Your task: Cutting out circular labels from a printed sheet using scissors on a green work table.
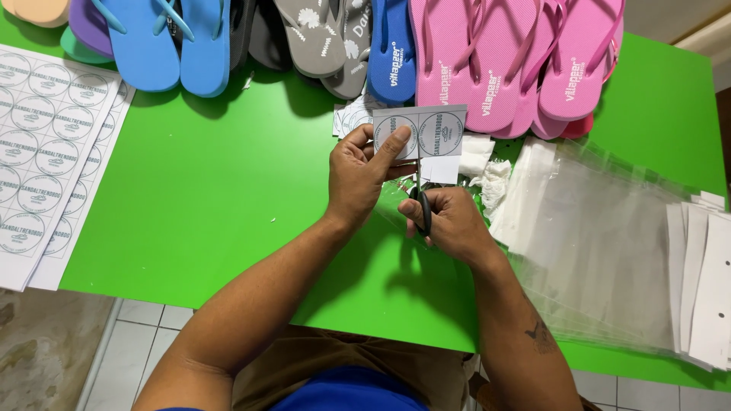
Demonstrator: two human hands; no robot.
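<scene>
Both forearms reach up over the green worktop (228, 221). Right hand (449, 224), clamped on scissors (423, 207), sits just below the label strip (430, 133); left hand (365, 175) pinches the strip's left end, blades pointing up at it.

The right hand (449, 224) hid most of the scissors (423, 207). The sandals (487, 53) and label sheets (46, 152) ran off the picture's edges.

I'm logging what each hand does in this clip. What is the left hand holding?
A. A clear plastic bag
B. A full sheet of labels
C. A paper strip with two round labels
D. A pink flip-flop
C: the left hand pinches a small paper strip bearing two round labels, while the right hand works scissors just below it.
</scene>
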